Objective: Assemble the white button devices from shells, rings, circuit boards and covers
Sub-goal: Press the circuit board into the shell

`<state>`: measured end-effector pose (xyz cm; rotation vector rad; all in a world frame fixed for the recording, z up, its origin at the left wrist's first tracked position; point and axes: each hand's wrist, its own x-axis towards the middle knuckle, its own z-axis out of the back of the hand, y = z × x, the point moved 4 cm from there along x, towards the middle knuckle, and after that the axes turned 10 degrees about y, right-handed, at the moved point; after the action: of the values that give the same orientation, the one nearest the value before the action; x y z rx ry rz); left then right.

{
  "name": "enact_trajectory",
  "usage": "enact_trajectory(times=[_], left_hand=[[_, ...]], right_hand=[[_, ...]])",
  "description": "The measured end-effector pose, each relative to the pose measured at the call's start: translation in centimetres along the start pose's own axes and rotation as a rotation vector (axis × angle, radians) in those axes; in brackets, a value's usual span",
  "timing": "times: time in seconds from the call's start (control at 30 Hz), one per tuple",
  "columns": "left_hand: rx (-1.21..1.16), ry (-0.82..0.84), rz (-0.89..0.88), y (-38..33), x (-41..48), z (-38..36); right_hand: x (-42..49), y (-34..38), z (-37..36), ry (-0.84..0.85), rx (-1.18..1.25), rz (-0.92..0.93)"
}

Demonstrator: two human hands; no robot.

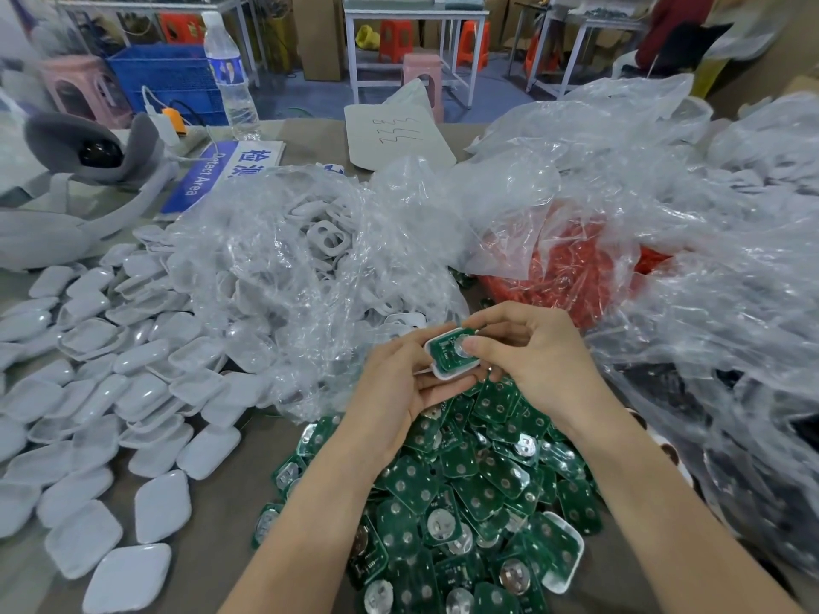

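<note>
Both left hand [394,385] and right hand [534,363] pinch shell [439,372]; sign [201,177] reads "Defect Area"

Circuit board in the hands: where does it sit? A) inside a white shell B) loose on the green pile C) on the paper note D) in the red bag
A: the circuit board lies in a white shell, held by the left hand and pinched by the right hand.
</note>
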<state>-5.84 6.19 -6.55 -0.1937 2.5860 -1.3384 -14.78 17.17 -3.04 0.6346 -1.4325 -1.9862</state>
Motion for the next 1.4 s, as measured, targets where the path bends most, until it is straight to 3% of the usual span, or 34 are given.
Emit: enact_trajectory(times=[0.43, 0.7, 0.77, 0.87, 1.03, 1.13, 1.27, 1.33, 1.4], left_hand=[[-0.026, 0.057, 0.03, 0.1, -0.3, -0.4], [-0.092, 0.064, 0.039, 0.0, -0.2, -0.3], [0.006, 0.044, 0.032, 0.0, -0.3, -0.2], [0.393, 0.002, 0.035, -0.2, -0.7, -0.1], [1.009, 0.091, 0.054, -0.4, -1.2, -0.1], [1.231, 0.114, 0.054, -0.6, -1.1, -0.2], [1.254, 0.024, 0.014, -1.3, -1.6, -0.7], [1.154, -0.061, -0.057, -2.3, -2.5, -0.9], [1.032, -0.02, -0.063, -2.5, -3.6, -1.8]], right_hand=[[-0.5, 0.6, 0.0, -0.016, 0.03, 0.056], [-0.7, 1.1, 1.2, -0.015, 0.368, 0.084], [-0.8, 1.2, 1.1, 0.002, 0.424, 0.092], [-1.1, 1.2, 1.2, 0.031, 0.537, 0.093], [-2.0, 0.3, 2.4, 0.002, 0.67, 0.021], [-3.0, -0.4, 3.2, -0.024, 0.703, -0.039], [-4.5, -1.2, 3.0, -0.008, 0.711, -0.077], [-5.2, -1.6, 2.3, 0.003, 0.715, -0.077], [-5.7, -1.8, 1.6, 0.002, 0.714, -0.082]])
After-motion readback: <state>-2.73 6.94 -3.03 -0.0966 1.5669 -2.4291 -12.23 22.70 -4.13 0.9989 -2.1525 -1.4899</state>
